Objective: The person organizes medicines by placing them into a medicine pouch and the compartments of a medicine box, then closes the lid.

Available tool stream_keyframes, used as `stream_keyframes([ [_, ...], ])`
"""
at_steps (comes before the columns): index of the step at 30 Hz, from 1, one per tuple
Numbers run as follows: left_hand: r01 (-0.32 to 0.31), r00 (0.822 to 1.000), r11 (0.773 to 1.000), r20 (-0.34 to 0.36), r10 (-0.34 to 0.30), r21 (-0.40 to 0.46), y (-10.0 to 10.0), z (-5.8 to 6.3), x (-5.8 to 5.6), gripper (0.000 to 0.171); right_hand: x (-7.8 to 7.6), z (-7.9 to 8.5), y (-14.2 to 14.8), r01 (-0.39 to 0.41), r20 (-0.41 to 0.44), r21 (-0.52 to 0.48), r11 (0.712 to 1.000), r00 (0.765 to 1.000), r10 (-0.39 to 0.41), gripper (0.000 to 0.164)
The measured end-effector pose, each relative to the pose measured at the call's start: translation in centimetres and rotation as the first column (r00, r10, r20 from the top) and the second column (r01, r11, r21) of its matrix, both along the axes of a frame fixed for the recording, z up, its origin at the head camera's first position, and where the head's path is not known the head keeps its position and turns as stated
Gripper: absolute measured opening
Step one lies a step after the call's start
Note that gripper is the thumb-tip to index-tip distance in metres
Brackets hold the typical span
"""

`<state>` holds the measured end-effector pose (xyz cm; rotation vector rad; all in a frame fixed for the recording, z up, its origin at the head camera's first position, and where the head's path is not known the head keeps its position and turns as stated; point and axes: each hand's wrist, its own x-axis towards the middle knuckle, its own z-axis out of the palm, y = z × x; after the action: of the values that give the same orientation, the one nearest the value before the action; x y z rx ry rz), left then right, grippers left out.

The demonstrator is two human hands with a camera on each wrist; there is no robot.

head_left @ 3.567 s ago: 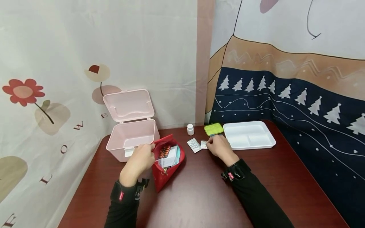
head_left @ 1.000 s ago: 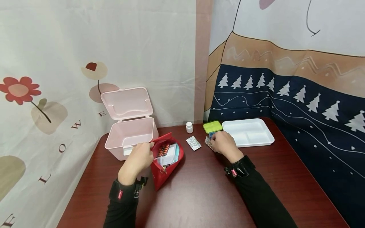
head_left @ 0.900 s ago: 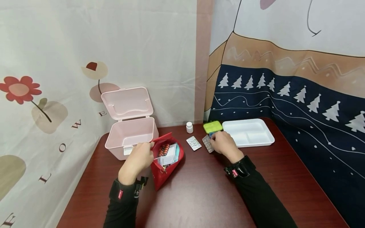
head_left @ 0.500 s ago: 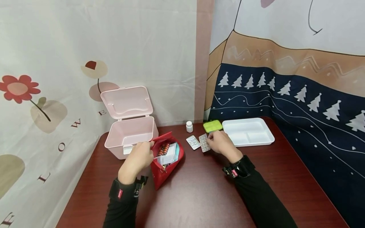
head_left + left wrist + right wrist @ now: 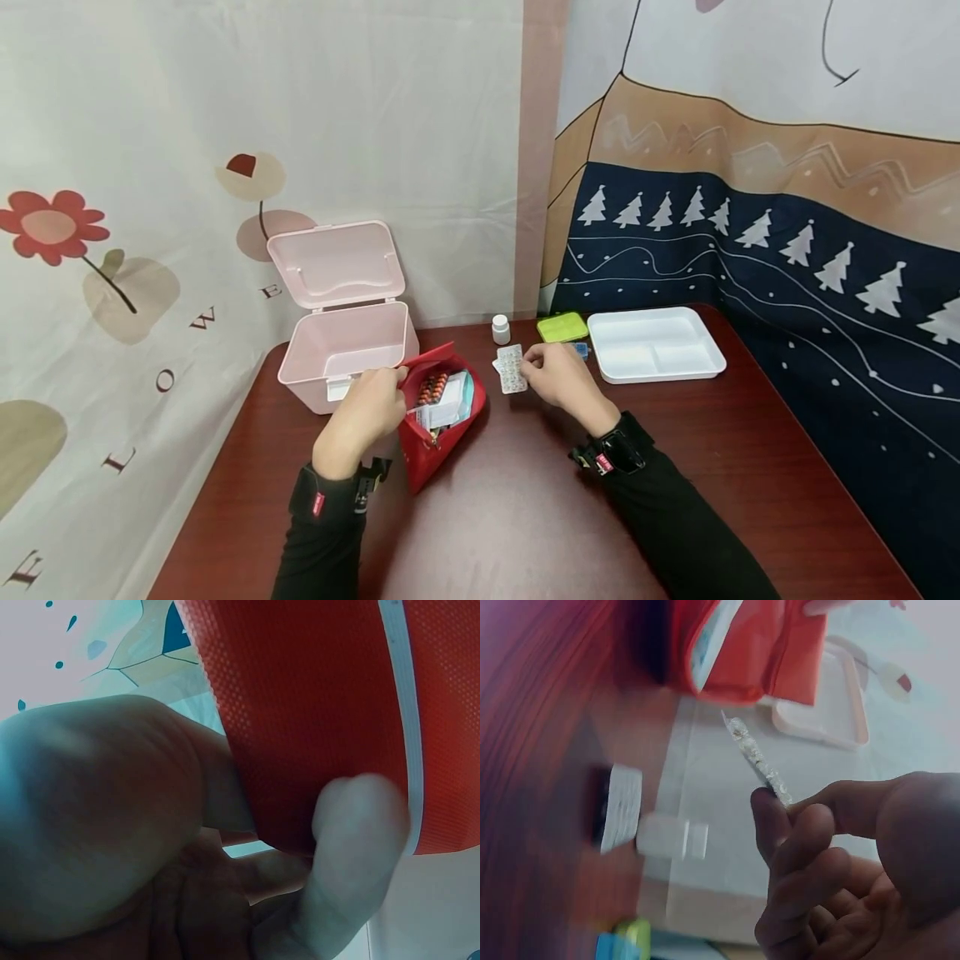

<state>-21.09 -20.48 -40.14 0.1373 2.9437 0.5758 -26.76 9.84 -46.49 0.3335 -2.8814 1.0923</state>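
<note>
My left hand (image 5: 366, 412) grips the upper edge of a red zip pouch (image 5: 425, 467), thumb and fingers on either side of its fabric. The pouch gapes and holds an orange-and-black capsule blister pack (image 5: 432, 390), a white box-like item (image 5: 448, 402) and other pieces. My right hand (image 5: 561, 377) pinches a silvery pill blister pack (image 5: 513, 371) between thumb and finger, raised above the table in the right wrist view. Below it lies a second blister pack (image 5: 621, 808), mostly covered by the held one in the head view.
Left of the pouch stands a pink box (image 5: 303, 375) with its lid up. Behind the blister packs is a white pill bottle (image 5: 501, 331). A green case (image 5: 562, 327), a small blue item (image 5: 581, 350) and a white divided tray (image 5: 652, 368) lie to the right.
My right hand has picked up the blister pack beside the green case and carried it left, over the other pack towards the pouch. My left hand keeps its grip on the pouch.
</note>
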Motion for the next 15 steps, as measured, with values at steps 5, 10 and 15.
stream_keyframes([
  [5, -0.009, 1.0, 1.0, 0.017, 0.009, 0.009, 0.0, 0.2, -0.1, 0.043, 0.1, 0.6, -1.9, -0.047, 0.018, -0.1, 0.994, 0.999, 0.049, 0.02],
  [10, -0.008, 1.0, 1.0, 0.021, 0.007, 0.01, -0.1, 0.2, -0.1, 0.044, -0.2, 1.1, -4.2, -0.089, 0.09, -0.119, 0.989, 0.991, 0.1, 0.016],
  [15, 0.002, 1.0, 1.0, 0.012, -0.002, 0.002, -0.2, 0.1, -0.1, 0.039, -0.3, 1.2, -6.2, -0.101, 0.199, -0.141, 0.985, 0.972, 0.129, 0.013],
])
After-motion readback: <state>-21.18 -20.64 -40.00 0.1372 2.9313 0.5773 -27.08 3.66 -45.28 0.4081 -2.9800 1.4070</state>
